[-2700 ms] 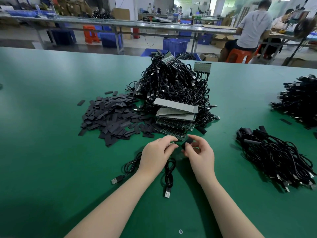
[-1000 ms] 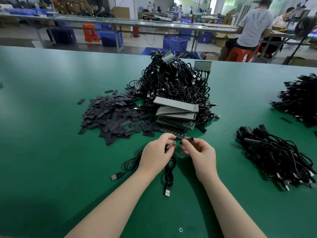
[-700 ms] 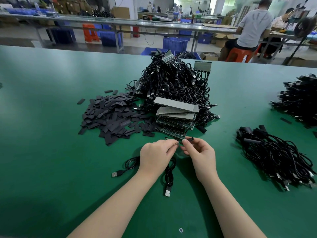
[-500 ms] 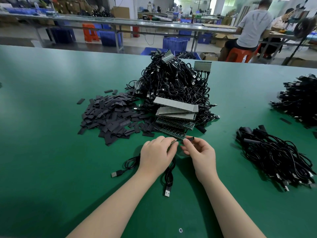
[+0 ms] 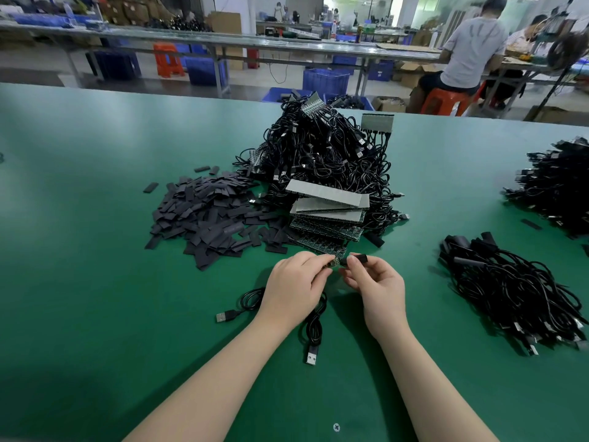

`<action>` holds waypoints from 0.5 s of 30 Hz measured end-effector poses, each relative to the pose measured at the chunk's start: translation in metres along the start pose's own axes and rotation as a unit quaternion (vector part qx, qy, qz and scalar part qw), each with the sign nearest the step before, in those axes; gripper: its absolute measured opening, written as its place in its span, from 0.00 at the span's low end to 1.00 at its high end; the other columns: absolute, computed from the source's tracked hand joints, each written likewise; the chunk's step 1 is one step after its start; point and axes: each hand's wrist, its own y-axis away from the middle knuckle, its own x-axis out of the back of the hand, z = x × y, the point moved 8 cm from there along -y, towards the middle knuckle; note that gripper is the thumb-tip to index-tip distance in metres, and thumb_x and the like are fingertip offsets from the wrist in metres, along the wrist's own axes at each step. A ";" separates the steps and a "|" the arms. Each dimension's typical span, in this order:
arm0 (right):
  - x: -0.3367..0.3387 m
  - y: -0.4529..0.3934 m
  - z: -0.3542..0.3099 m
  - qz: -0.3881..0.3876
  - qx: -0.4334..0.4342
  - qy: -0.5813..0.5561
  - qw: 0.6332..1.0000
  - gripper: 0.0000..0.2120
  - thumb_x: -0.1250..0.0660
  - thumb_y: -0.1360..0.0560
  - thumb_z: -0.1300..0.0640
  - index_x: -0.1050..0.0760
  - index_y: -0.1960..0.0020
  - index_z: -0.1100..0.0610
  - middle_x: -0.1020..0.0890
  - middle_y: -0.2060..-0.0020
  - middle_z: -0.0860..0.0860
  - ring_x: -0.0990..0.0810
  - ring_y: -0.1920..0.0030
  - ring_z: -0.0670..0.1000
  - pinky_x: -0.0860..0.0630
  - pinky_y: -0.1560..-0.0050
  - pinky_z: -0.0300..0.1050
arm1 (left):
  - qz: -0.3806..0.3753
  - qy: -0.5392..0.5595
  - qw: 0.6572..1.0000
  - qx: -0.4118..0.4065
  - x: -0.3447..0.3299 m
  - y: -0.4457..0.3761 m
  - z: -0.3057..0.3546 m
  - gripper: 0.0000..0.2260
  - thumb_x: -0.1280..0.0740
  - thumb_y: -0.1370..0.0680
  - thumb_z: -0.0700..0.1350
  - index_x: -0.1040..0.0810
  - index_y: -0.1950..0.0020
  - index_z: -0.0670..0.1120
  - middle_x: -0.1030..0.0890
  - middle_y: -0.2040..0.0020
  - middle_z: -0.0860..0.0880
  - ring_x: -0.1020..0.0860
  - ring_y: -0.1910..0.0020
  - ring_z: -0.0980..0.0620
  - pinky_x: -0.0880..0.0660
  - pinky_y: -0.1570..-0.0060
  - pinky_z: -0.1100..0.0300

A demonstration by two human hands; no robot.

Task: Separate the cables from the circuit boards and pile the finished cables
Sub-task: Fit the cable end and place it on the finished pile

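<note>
My left hand (image 5: 296, 290) pinches a small circuit board piece (image 5: 331, 262) at the end of a cable. My right hand (image 5: 377, 287) pinches a short black sleeve (image 5: 357, 259) just to the right of it. Two black USB cables (image 5: 314, 330) trail from under my left hand toward me, and another plug (image 5: 224, 315) lies to the left. Behind my hands stands a stack of circuit board strips (image 5: 328, 215) against a big heap of black cables still on boards (image 5: 322, 151). A pile of finished cables (image 5: 510, 288) lies to the right.
A spread of flat black sleeves (image 5: 207, 215) covers the green table (image 5: 79, 282) left of the boards. Another cable pile (image 5: 554, 186) sits at the far right edge. Beyond the table are benches, blue crates and seated people (image 5: 471, 49).
Both hands stayed in place in front of the board stack. The fingers worked the small board and the black sleeve together, and the sleeve now sits at my right fingertips.
</note>
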 end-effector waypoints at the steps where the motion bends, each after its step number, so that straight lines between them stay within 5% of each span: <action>1: 0.000 0.000 0.000 -0.001 -0.001 -0.006 1.000 0.01 0.27 0.25 0.61 0.18 0.55 0.57 0.14 0.64 0.50 0.15 0.60 0.47 0.20 0.58 0.37 | -0.002 0.001 1.000 0.003 0.000 0.000 -0.001 0.12 0.34 0.20 0.47 0.20 0.37 0.49 0.18 0.48 0.53 0.21 0.48 0.52 0.26 0.47 0.54; 15: -0.003 0.002 -0.004 -0.017 0.007 0.000 1.000 0.01 0.28 0.24 0.62 0.19 0.54 0.57 0.15 0.64 0.50 0.15 0.61 0.47 0.20 0.59 0.36 | -0.029 0.004 1.000 0.001 -0.001 -0.002 0.001 0.13 0.36 0.19 0.46 0.20 0.36 0.50 0.17 0.46 0.53 0.21 0.46 0.53 0.27 0.46 0.56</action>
